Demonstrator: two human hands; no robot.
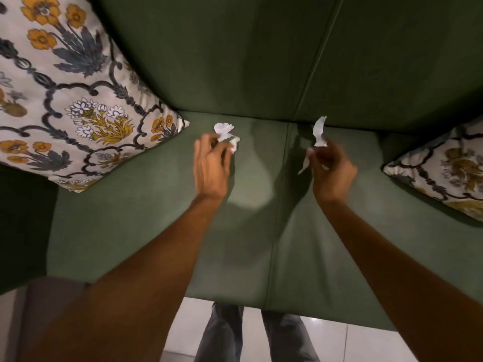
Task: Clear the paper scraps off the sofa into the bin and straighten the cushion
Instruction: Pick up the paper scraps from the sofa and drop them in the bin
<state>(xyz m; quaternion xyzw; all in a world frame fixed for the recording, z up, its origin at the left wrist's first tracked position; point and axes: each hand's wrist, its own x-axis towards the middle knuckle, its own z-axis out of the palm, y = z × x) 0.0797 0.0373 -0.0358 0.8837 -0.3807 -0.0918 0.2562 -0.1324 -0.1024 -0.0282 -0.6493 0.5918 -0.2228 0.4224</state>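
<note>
Head view: scraps are being gathered off the sofa [162,231], left hand [210,165] pinched on a crumpled scrap [225,133], right hand [330,167] on a strip [319,133]; next, an unseen bin must be found, cushion [70,95] untouched

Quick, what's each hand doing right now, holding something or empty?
Left hand: closed on a crumpled white paper scrap.
Right hand: closed on a long torn paper strip.

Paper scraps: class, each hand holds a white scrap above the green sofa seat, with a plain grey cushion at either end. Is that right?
One detail is wrong. The head view shows the left hand and right hand each holding a paper scrap, but the cushions are floral-patterned, not plain grey.
</note>
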